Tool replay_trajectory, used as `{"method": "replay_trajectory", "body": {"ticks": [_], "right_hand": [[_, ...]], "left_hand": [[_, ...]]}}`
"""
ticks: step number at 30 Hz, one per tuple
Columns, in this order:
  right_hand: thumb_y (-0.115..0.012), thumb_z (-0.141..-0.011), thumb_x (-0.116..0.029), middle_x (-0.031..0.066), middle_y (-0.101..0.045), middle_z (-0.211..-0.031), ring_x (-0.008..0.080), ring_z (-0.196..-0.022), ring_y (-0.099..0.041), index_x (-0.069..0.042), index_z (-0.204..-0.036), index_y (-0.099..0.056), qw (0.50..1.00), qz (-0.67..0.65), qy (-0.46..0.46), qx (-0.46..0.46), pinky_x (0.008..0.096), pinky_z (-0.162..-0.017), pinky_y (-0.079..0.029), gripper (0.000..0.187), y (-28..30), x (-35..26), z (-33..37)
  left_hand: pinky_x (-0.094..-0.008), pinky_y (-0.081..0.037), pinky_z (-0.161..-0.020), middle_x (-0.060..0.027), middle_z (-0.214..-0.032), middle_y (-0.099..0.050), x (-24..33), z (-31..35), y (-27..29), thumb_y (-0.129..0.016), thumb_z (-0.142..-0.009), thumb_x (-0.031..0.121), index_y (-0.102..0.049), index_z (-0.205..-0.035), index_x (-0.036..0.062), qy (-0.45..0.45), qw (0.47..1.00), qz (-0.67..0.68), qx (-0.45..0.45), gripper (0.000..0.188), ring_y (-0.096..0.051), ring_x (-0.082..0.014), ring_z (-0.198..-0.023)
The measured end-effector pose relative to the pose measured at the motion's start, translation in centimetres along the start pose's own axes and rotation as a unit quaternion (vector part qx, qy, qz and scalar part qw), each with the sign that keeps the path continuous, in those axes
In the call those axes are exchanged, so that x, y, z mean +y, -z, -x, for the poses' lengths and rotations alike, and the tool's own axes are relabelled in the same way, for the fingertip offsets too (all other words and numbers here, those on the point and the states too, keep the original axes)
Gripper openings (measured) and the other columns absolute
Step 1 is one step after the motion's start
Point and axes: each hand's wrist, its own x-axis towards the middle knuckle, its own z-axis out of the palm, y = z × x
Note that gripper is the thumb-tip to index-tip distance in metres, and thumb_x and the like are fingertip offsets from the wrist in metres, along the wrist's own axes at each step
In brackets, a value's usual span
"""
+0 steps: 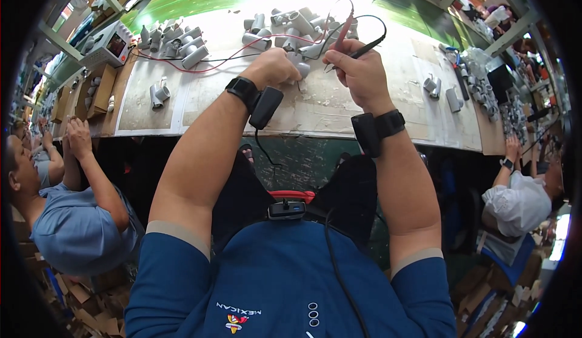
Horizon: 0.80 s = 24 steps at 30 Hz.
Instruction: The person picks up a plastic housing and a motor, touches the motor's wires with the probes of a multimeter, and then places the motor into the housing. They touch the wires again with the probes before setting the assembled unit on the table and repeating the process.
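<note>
My left hand (274, 70) is closed around a light grey tubular plastic part (297, 66) low over the work table (230, 107). Its fingers partly hide the part. In my right hand (364, 74) are two test probes, a red one (344, 33) and a black one (367, 48), gripped together like pens. Their tips point left toward the grey part, and I cannot tell whether they touch it. A red lead (221, 64) and a black lead run from the probes across the table to the left. Behind my hands lies a pile of similar grey parts (301, 24).
A boxy meter (110, 46) and a cardboard box (102, 89) stand at the left. More grey parts lie left (159, 93) and right (433, 86). A green strip (200, 1) runs along the back. Co-workers sit on both sides, a blue shirt (79, 226) left, a white sleeve (515, 201) right.
</note>
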Motion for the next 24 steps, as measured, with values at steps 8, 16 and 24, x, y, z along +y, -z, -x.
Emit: {"method": "replay_trajectory", "body": {"ticks": [8,16,24], "right_hand": [[-0.072,-0.093,-0.006,0.0088,-0.072,-0.083,0.0053,-0.055,-0.052,-0.001,-0.099,-0.067,0.992,-0.108,-0.034,0.062,0.0195,-0.047,-0.037,0.009,-1.2,3.2,1.5],[-0.073,-0.092,-0.008,0.0058,-0.072,-0.083,0.0048,-0.057,-0.053,-0.001,-0.100,-0.067,0.998,-0.026,-0.048,0.000,0.0197,-0.050,-0.039,0.012,-7.8,7.3,5.1],[-0.075,-0.092,-0.010,0.0012,-0.070,-0.081,0.0047,-0.061,-0.055,-0.002,-0.099,-0.069,0.998,0.058,-0.018,0.018,0.0216,-0.054,-0.042,0.013,-9.0,8.8,5.6]], "left_hand": [[-0.0306,-0.052,-0.069,-0.0072,-0.092,-0.068,-5.8,7.3,-3.1,-0.081,-0.082,0.017,-0.061,-0.112,-0.0007,-0.140,0.956,0.075,0.245,0.040,-0.065,-0.0149,-0.080],[-0.0251,-0.054,-0.069,-0.0064,-0.095,-0.069,-8.8,12.7,-5.6,-0.073,-0.091,0.007,-0.059,-0.115,-0.0005,-0.137,0.911,0.315,0.229,0.029,-0.066,-0.0105,-0.081],[-0.0321,-0.055,-0.068,-0.0109,-0.087,-0.073,-9.1,12.7,-5.9,-0.078,-0.087,0.017,-0.063,-0.108,-0.0015,-0.121,0.913,0.290,0.261,0.032,-0.069,-0.0161,-0.077]]}}
